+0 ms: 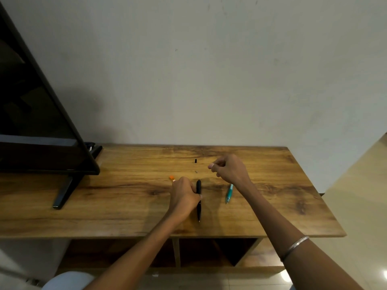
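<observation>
A black pen (198, 206) lies lengthwise on the wooden table (125, 197), tip toward me. My left hand (184, 195) rests beside it with fingers curled round its middle. Further back and to the right, my right hand (229, 169) hovers with fingers curled and thumb and forefinger pinched together; whether anything is between them I cannot tell. A teal pen (228, 193) lies just below my right wrist. A small black cap (195, 160), a tiny grey piece (196, 171) and an orange piece (172, 177) lie on the table behind my left hand.
A large dark television (37, 122) stands on the table's left side, its black foot (62, 193) reaching toward the front edge. A pale wall rises directly behind the table. Open shelf compartments (209, 252) sit under the tabletop.
</observation>
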